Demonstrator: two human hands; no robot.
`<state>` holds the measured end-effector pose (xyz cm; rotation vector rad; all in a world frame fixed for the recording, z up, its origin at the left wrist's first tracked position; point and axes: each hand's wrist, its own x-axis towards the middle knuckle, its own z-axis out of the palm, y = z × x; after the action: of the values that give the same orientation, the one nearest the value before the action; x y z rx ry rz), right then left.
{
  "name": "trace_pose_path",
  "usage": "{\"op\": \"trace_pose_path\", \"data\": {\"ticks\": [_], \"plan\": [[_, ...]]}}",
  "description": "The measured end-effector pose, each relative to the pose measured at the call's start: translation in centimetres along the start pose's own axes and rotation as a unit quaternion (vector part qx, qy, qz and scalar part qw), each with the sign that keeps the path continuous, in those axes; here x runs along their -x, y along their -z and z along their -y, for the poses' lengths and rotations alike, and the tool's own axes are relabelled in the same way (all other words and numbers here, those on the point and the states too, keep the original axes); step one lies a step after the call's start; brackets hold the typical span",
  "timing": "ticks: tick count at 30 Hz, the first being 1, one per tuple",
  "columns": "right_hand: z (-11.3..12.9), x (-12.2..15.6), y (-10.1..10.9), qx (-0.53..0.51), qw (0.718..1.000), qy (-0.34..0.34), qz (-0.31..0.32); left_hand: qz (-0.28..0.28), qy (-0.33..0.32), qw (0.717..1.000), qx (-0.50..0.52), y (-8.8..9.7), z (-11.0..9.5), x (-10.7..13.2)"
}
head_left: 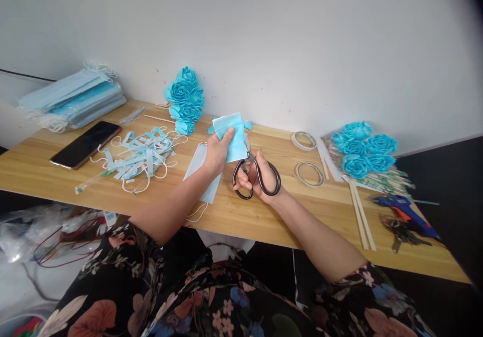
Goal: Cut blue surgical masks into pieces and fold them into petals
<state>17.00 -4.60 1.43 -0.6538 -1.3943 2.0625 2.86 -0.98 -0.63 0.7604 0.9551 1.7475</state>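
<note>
We held a folded piece of blue mask cloth [231, 137] in our left hand [216, 152], with the thumb pressed on its front, above the middle of the wooden table [264, 211]. Our right hand [260, 176] gripped the black scissors [255, 174], fingers through both loops, and the blades touched the right edge of the cloth. How far the blades were open, we could not tell. Under the left wrist lay a flat face mask [202, 176]. Cut strips [141, 158] lay left, near a phone [86, 144].
</note>
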Motion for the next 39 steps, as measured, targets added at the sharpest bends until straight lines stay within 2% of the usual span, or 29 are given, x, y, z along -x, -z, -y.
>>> {"op": "trace_pose_path", "data": {"ticks": [4,9,20,27,31,39], "plan": [[0.2,0.0,-0.1,-0.023,0.998,0.014,-0.048,0.019,0.01,1.0,0.003,-0.3,-0.2,0.4],[0.2,-0.1,0.5,-0.026,0.997,0.044,-0.059,0.049,0.024,0.998,0.016,-0.4,-0.4,0.6],[1.2,0.2,0.8,0.058,0.995,0.016,-0.079,0.081,0.022,0.996,0.025,-0.3,-0.6,0.2],[1.4,0.1,0.2,0.006,0.991,0.024,-0.134,0.093,0.023,0.995,0.029,-0.2,-0.7,0.1],[1.3,0.1,0.3,0.006,0.991,0.025,-0.13,0.099,0.03,0.994,0.038,-0.2,-0.9,0.0],[1.7,0.2,1.2,-0.015,0.997,0.017,-0.07,0.109,0.049,0.992,0.051,0.4,-0.9,-0.4]]}}
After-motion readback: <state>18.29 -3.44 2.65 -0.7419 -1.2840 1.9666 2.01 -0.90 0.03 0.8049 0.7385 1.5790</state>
